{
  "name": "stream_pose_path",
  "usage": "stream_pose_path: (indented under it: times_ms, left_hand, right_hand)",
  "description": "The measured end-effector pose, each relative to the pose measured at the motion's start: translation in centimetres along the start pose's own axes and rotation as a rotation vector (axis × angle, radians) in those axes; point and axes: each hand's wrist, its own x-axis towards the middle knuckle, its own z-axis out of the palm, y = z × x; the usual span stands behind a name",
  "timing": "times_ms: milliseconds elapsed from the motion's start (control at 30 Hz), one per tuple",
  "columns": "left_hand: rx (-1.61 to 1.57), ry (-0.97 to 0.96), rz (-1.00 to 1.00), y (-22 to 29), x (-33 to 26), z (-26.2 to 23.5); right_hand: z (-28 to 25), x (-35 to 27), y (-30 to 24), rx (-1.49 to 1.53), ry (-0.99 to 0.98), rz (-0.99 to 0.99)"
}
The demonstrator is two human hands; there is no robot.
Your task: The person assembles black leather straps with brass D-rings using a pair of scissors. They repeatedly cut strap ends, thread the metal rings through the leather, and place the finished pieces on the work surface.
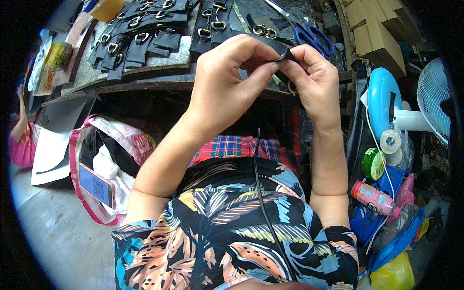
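Both my hands are raised over the near edge of a dark workbench, pinching a black leather strap (275,45) between them. The fingertips and thumb of my left hand (232,79) grip its edge. Close against them, my right hand (315,77) pinches the same strap's end. My fingers cover part of the strap. Just beyond lie gold-coloured metal rings (265,31) on black leather. Scissors with blue handles (313,39) rest behind my right hand. Several black leather straps with metal rings (140,37) lie in rows on a board to the left.
Cardboard boxes (382,46) stand at the far right, above a blue round-headed item (384,92) and a white fan (437,99). Below are a pink bottle (372,198) and plastic bags. A bag on the left holds cloth and a phone (96,185). Another person's arm (21,104) shows far left.
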Motion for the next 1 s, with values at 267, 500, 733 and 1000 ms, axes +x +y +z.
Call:
stream_pose_path:
  times_ms: [267,500,733,1000]
  left_hand:
    - [-0.139,0.022,-0.076,-0.7,0.6,1.2]
    - [-0.169,-0.009,-0.236,-1.0,1.3,0.6]
    - [-0.226,-0.039,-0.299,-0.5,0.9,0.3]
    - [0.233,0.095,0.273,0.3,-0.3,1.6]
  right_hand:
    - [-0.7,0.6,0.7,0.128,-0.008,0.021]
    - [-0.5,0.0,-0.3,0.105,0.008,0.084]
    - [-0.4,0.3,-0.5,-0.077,0.018,0.019]
    - [0.7,0.0,-0.4,-0.400,0.168,-0.206]
